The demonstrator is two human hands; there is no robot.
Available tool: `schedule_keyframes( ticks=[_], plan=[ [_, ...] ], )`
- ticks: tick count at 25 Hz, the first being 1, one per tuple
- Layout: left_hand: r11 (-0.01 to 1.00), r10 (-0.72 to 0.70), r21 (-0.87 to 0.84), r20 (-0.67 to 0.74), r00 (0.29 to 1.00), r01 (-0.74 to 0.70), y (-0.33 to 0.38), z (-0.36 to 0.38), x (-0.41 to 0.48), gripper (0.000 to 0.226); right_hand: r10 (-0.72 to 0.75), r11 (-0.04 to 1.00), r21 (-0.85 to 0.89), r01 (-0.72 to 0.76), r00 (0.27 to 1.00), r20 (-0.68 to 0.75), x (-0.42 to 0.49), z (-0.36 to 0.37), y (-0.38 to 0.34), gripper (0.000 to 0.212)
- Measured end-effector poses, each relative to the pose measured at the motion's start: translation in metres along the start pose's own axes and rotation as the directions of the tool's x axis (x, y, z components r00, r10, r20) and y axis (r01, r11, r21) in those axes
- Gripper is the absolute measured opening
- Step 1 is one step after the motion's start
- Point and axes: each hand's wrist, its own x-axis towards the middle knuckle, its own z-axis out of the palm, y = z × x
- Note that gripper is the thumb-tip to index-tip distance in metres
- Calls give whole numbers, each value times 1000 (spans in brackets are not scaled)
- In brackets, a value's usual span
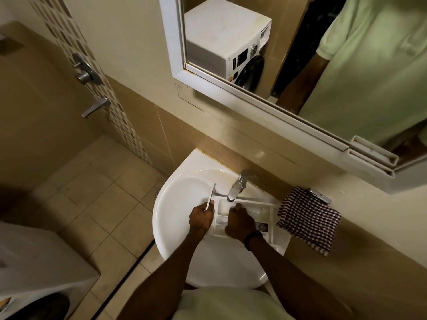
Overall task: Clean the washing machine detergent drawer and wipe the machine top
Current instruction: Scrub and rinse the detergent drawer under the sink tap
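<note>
Drawer (265, 217) has the right grip (240, 221) on it, fingers curled down into a compartment; cannot tell what they hold. Left grip (200, 219) is closed round a thin brush (211, 197) just left of the drawer, brush pointing away over the basin. Drawer lies in the sink (166, 215), under the tap (235, 189). Checked cloth (309, 218) lies on the table right of the sink. Washer (34, 262) is at lower left.

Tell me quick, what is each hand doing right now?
Left hand: grips a thin white stick.
Right hand: curled in the drawer; cannot tell what it holds.
</note>
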Motion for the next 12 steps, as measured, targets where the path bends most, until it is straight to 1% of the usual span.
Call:
schedule_keyframes(
  ticks=[2,4,6,8,12],
  plan=[
    [1000,-7,11,1,1000,7,-2,1,-2,50,-25,1000,0,25,999,-31,2,1,0,51],
    [1000,-22,3,1,1000,22,-4,1,-2,51,-72,997,-16,72,997,9,3,4,-5,56],
    [1000,-24,9,5,1000,24,-3,-1,-2,50,-57,997,-47,58,998,21,2,5,-2,60],
    [999,-32,8,11,999,32,-3,-1,-2,51,-36,995,-98,35,999,-7,2,4,3,70],
    [999,-49,-18,12,999,49,-4,0,-4,53,-33,986,-165,33,999,6,1,7,1,73]
  ],
)
